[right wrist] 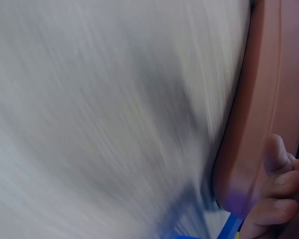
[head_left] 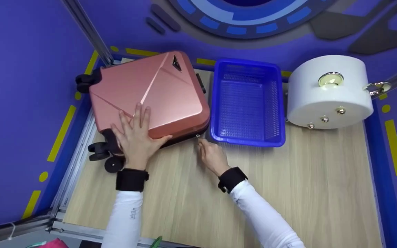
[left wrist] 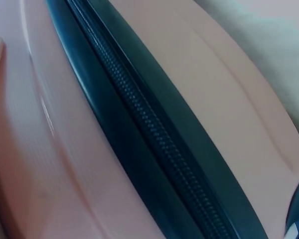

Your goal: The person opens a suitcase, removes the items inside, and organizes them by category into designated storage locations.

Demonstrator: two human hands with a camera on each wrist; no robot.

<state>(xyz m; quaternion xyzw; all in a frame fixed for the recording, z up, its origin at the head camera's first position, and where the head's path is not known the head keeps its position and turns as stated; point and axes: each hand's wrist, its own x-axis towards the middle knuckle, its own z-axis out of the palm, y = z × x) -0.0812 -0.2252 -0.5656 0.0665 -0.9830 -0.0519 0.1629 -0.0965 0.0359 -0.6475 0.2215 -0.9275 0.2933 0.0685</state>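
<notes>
The pink suitcase (head_left: 177, 96) is lying at the left of the table (head_left: 288, 193). The left hand (head_left: 134, 136) is resting spread on its near side; the right hand (head_left: 214, 155) is pinching the zip pull (head_left: 197, 136) by its near right corner. Smooth work is probably depending on pulling along the zipper (left wrist: 139, 109), the left palm bracing.

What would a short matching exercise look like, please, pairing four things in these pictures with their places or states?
Things:
1. Left hand
2. Right hand
3. Plastic basket
4. Drum-shaped container

Places or states:
A. Blue, beside the right-hand edge of the suitcase in the head view
B. Fingers curled at the metal zip pull
C. White, with metal knobs on its near face
D. Fingers spread on the pink hard shell

Right pairs: 1-D, 2-B, 3-A, 4-C.
</notes>
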